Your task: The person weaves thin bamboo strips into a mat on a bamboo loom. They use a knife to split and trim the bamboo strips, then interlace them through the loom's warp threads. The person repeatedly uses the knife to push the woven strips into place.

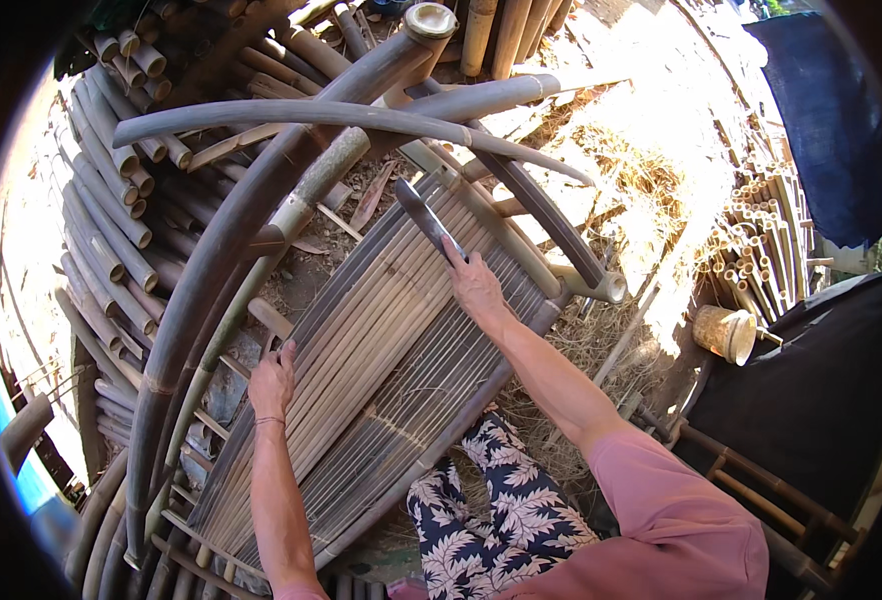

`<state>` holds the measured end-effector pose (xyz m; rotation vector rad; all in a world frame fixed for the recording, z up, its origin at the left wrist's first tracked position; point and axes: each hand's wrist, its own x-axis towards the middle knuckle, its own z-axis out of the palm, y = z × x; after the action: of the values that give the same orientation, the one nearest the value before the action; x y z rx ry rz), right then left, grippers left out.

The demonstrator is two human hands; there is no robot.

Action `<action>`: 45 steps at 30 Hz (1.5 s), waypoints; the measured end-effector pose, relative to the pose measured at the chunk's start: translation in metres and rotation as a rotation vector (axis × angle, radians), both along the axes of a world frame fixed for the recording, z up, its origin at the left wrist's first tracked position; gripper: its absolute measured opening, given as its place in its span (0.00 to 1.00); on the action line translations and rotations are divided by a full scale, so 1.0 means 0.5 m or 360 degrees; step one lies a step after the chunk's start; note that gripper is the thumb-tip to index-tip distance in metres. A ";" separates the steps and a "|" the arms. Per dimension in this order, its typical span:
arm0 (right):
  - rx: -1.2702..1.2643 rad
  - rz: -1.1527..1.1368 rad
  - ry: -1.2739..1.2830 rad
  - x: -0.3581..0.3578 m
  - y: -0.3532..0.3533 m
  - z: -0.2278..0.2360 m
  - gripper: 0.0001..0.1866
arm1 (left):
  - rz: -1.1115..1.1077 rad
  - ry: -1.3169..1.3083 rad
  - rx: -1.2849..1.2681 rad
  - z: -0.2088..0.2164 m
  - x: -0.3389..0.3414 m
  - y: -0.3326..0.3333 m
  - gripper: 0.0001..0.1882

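My right hand (478,287) grips a large knife (424,219) by its handle, the broad blade pointing up and left over the far end of a slatted bamboo seat (381,320). Pale slats fill the left and middle of the seat; toward its right, thin strips (441,385) show gaps between them. At the seat's left edge is my left hand (273,380), its fingers curled beside the outermost slats. What those fingers hold, if anything, is hidden. Thick dark curved bamboo poles (201,260) form a frame along the left and far side.
Stacks of cut bamboo poles (111,240) lie at the left. More bundled bamboo (761,235) and a dirty bucket (725,334) stand to the right, near a dark sheet (791,390). A blue cloth (826,120) hangs at the far right. Straw-like shavings (641,170) cover the ground.
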<state>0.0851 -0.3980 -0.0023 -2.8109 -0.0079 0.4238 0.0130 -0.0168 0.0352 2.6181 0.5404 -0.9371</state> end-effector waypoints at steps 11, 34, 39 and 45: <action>0.0221 -0.0067 0.0365 0.076 0.050 -0.119 0.33 | 0.0180 0.0016 -0.0035 -0.065 0.060 0.006 0.38; -0.0074 0.0010 0.0474 0.122 0.087 -0.038 0.36 | -0.0021 -0.0352 0.0252 -0.154 -0.076 -0.005 0.37; 0.0055 -0.0004 0.0440 0.070 0.048 -0.036 0.35 | 0.0570 -0.0819 -0.0643 -0.065 0.009 -0.079 0.35; 0.0500 -0.0247 0.0421 -0.074 -0.002 0.082 0.39 | 0.1764 -0.1634 -0.1936 0.263 0.346 -0.089 0.41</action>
<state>0.0480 -0.3993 0.0387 -2.4097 0.1829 0.6879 0.1858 -0.0614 0.1667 1.0544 0.6461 0.4054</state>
